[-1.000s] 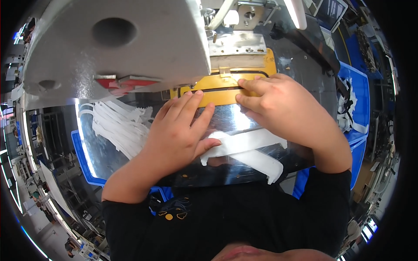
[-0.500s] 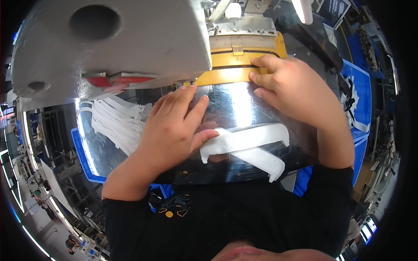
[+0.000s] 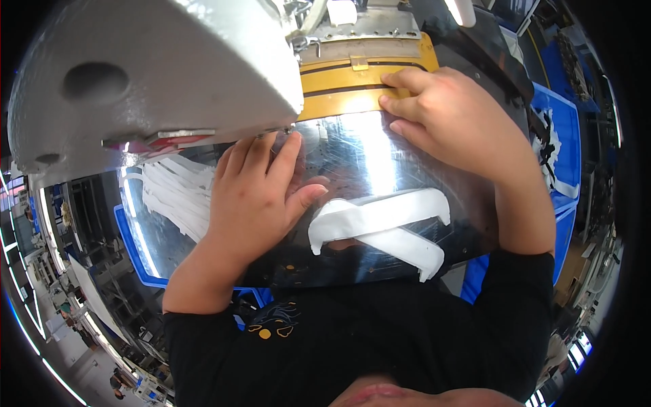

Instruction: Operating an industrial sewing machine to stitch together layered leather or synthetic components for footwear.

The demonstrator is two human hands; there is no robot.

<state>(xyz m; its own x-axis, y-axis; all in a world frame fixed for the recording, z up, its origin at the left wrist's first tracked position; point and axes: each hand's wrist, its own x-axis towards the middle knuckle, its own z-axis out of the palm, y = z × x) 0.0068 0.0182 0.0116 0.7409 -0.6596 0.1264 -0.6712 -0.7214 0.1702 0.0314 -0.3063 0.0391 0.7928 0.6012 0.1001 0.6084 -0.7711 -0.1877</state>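
My right hand (image 3: 451,119) rests on the right part of a slotted yellow plate (image 3: 332,105), fingers stretched out over its near strip and thumb near its front edge. Flat on the shiny metal table, my left hand (image 3: 251,193) has its fingers apart, just left of the plate's front corner. Its fingertips reach up to the lower edge of a big grey machine head (image 3: 224,74), which partly covers them. Close to my body, two white collar-shaped fabric pieces (image 3: 380,216) lie crossed on the metal table (image 3: 342,159).
To the left lies a pile of white fabric strips (image 3: 178,193), by a blue bin (image 3: 139,261). Another blue bin (image 3: 566,146) with white and black scraps stands at the right. Metal machine parts (image 3: 366,30) sit behind the yellow plate.
My left hand has drawn slightly left, its fingertips farther from the yellow plate. My right hand keeps its place on the plate. The whole view has shifted a little.
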